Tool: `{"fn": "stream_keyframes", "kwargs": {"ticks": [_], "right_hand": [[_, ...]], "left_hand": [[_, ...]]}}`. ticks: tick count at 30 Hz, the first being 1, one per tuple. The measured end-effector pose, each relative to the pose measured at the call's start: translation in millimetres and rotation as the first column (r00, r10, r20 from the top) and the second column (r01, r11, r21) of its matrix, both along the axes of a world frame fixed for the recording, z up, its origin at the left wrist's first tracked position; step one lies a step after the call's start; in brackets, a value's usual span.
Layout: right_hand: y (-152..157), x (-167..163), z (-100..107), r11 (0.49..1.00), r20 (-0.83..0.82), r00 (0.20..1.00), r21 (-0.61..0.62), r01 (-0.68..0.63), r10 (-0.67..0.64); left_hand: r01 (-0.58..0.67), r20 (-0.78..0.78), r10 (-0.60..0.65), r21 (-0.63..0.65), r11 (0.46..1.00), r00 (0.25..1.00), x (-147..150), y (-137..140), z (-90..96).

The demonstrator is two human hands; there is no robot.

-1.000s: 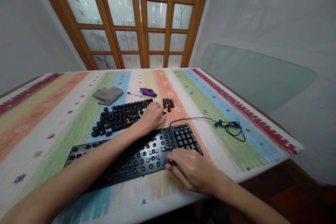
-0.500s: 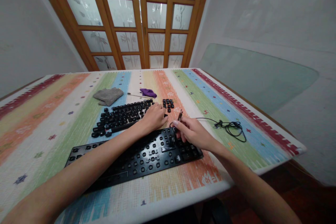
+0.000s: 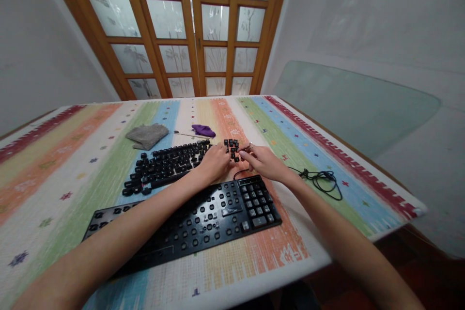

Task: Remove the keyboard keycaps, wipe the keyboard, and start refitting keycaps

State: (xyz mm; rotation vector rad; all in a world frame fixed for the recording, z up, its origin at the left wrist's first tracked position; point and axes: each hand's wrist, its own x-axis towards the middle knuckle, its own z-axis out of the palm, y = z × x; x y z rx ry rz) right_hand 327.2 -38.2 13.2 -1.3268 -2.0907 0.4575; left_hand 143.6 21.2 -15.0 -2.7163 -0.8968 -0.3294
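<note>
A black keyboard (image 3: 218,220) lies across the near part of the table, its number pad keys in place and most other switches bare. My left hand (image 3: 217,162) rests beyond it with curled fingers, beside a small group of loose keycaps (image 3: 231,143); whatever its fingertips hold is hidden. My right hand (image 3: 267,161) pinches a small wire keycap puller (image 3: 250,146), its tip close to those keycaps and to the left fingers. To the left of my hands, many black keycaps (image 3: 163,167) stand in rows, partly behind my left forearm.
Behind the rows lie a grey cloth (image 3: 147,135), a purple cloth (image 3: 203,130) and a thin brush-like stick (image 3: 185,133). The keyboard's black cable (image 3: 325,181) is coiled at the right. A striped cloth (image 3: 72,213) covers the table.
My right hand has moved away from me, from above the keyboard to the loose keycaps, uncovering the number pad. The puller has tipped from upright to nearly level. My left hand has barely shifted.
</note>
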Motion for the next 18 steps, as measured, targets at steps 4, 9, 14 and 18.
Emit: {"fn": "stream_keyframes", "kwargs": {"ticks": [4,9,14,18], "right_hand": [[1,2,-9,1.0,-0.012,1.0,-0.005,0.007,-0.007],[-1,3,-12,1.0,-0.027,0.999,0.007,0.018,-0.018],[-3,3,-11,1.0,-0.018,1.0,0.003,0.019,-0.019],[-4,3,-13,1.0,-0.047,0.999,-0.015,0.021,-0.022]], "left_hand": [[-0.003,-0.013,0.003,-0.001,1.0,1.0,-3,0,1.5],[0.018,0.006,-0.018,-0.077,0.997,1.0,-9,-1,5.1],[0.039,0.035,-0.035,-0.141,0.989,0.999,-11,0,5.4],[0.023,0.042,-0.017,-0.158,0.987,0.999,-10,-1,7.9]]}}
